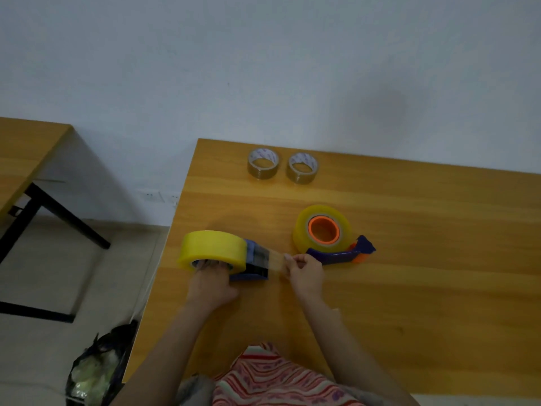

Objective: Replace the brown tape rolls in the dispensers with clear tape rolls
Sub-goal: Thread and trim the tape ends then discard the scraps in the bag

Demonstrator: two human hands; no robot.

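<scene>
A clear tape roll [213,249], yellowish in bulk, stands on edge in the near dispenser [254,266], a blue one, close to the desk's [409,273] left edge, about halfway between its far and near edges. The left hand [212,284] grips the near dispenser from the near side, its fingers curled up into the hollow of the roll, where their tips are hidden. A tape strip [276,260] runs from the dispenser's mouth to the right, see-through and stretched flat. The right hand [306,272] pinches the strip's free end between thumb and fingertips, its other fingers curled in.

Just beyond the right hand, towards the desk's middle, the second dispenser [336,255] lies on its side. It carries the second clear roll [301,230] lying flat around an orange hub [325,230].

Near the far edge, 2 brown rolls lie flat side by side and apart: the left brown roll [260,174] and the right brown roll [300,179].

A striped garment [272,376] shows at the near edge. On the floor off the desk's left edge sits a dark bag [99,367], and another desk [26,148] stands further left against the pale wall [263,54].
</scene>
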